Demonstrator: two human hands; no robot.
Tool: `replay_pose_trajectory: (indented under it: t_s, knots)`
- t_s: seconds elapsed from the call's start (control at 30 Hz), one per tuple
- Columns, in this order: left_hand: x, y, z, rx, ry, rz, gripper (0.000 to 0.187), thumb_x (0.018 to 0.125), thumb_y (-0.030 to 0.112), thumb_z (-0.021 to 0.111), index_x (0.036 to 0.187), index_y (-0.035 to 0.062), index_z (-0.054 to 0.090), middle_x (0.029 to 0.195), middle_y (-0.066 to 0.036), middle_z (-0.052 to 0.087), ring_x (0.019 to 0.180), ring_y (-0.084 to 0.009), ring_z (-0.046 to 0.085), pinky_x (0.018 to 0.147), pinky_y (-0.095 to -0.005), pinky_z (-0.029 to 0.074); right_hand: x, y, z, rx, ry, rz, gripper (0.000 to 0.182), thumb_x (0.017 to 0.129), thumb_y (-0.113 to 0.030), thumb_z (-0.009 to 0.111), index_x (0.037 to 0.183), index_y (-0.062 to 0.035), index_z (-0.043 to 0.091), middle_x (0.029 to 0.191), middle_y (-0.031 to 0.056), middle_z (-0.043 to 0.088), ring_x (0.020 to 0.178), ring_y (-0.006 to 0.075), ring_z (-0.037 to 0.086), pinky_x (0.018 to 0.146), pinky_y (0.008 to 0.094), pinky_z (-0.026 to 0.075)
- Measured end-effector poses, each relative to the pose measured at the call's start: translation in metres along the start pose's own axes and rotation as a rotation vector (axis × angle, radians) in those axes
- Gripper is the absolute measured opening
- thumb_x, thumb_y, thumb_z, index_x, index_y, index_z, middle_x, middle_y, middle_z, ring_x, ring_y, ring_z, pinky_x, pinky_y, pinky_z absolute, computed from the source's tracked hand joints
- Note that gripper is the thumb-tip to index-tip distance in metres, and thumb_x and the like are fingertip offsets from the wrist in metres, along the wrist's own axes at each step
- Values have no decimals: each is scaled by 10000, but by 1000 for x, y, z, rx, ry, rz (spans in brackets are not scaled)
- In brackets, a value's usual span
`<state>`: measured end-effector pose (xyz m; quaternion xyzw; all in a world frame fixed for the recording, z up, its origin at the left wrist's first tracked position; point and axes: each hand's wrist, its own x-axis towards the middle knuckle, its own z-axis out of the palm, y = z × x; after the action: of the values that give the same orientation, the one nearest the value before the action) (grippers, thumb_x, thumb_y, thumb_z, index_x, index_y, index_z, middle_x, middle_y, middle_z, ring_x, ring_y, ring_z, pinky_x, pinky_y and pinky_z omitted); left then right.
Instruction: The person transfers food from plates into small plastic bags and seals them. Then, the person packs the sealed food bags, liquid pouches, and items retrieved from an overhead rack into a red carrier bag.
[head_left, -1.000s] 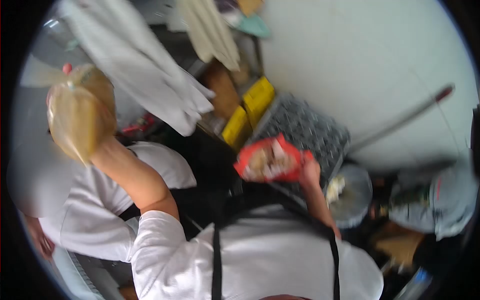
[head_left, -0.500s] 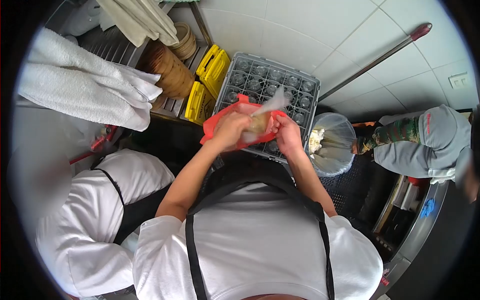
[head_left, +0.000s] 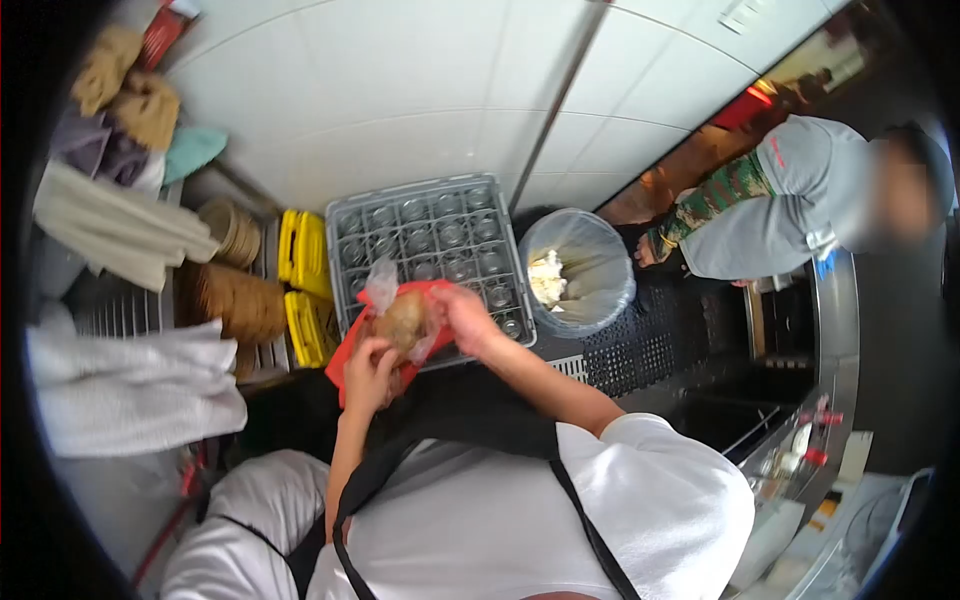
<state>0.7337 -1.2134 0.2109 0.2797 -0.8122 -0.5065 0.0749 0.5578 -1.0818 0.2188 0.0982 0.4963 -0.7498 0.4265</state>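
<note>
A red bag (head_left: pixel 350 367) is spread between my hands, above the near side of a grey glass rack. Against it sits a clear plastic bag (head_left: pixel 404 318) with something brownish and rounded inside, too blurred to name. My left hand (head_left: pixel 368 374) has its fingers closed at the lower left of the clear bag. On the other side, my right hand (head_left: pixel 466 320) is closed at the red bag's right edge, its fingertips partly hidden.
The grey rack (head_left: pixel 334 262) holds several upright glasses. Right of it stands a lined bin (head_left: pixel 602 262) with pale waste. Yellow caution signs (head_left: pixel 308 262) and stacked bamboo steamers (head_left: pixel 238 305) stand left. A person in grey (head_left: pixel 735 225) crouches at right; another person's white clothing (head_left: pixel 255 500) shows lower left.
The camera view has turned, so the rack and bin appear further left. My hands have shifted on the bags, and the clear bag's brownish contents now show more fully.
</note>
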Motion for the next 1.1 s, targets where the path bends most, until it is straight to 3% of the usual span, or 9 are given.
replay_pose_trajectory:
  t_s: [0.07,0.17,0.27,0.33,0.57,0.87,1.1]
  knots:
    - [-1,-5,-7,-98,25,-14,160,849,115,680,960,13,626,882,-83,669,809,-131,634,750,-270,496,6,0,-2,6,-60,8,94,910,-153,575,842,-91,561,667,-31,482,561,76,425,506,226,335]
    - [-9,10,-17,-242,92,-17,135,870,109,662,948,4,628,886,-41,665,807,-99,607,749,-259,489,2,-3,-5,60,-101,25,96,916,-158,583,850,-91,565,669,-32,486,554,75,426,504,226,338]
    - [-14,10,-27,-326,193,-8,81,886,56,636,950,5,631,837,-7,629,754,-60,556,701,-223,459,-8,-5,10,13,38,31,102,927,-169,587,869,-87,567,665,-38,479,556,70,418,495,236,332]
    - [-15,26,-36,-309,214,-50,77,886,52,637,953,16,634,815,5,617,732,-51,537,671,-217,450,-3,2,3,37,-61,16,118,930,-171,582,874,-69,567,658,-34,487,561,69,435,491,243,343]
    - [-9,26,-33,-315,182,15,103,905,79,617,967,-3,628,829,-7,622,758,-67,556,714,-226,455,6,4,4,80,-5,49,105,916,-134,582,822,-85,582,639,-44,468,552,76,401,505,242,314]
    - [-3,14,-18,-414,104,12,104,928,108,611,969,12,612,913,-32,646,822,-84,570,767,-232,454,13,6,-2,-3,-32,61,100,886,-161,595,901,-69,631,732,-9,565,605,82,480,518,249,364]
    - [1,26,-20,-375,81,-6,113,941,116,594,1003,21,599,930,-32,651,796,-81,565,750,-222,452,10,4,0,-80,-41,52,180,887,-216,613,963,-52,609,753,3,553,634,106,490,548,284,381]
